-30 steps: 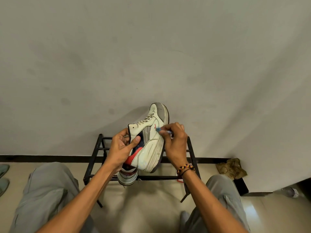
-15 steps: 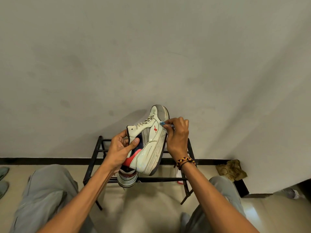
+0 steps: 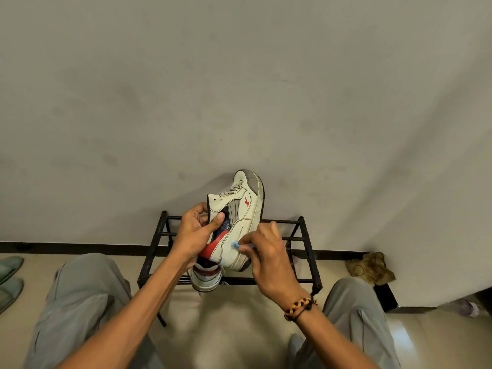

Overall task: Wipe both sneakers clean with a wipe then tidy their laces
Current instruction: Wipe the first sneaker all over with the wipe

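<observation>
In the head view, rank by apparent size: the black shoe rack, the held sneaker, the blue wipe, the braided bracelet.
1. Black shoe rack
2. Held sneaker
3. Braided bracelet
4. Blue wipe, mostly hidden under the right hand, so unsure.

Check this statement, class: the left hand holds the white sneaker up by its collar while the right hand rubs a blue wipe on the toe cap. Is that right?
Not quite. In the head view the right hand presses the blue wipe against the side near the heel, not the toe cap. The rest stands: the left hand holds the white sneaker up by its collar.

Bare forearms, braided bracelet [image 3: 300,308] on right wrist, grey trousers [image 3: 77,310]
</observation>
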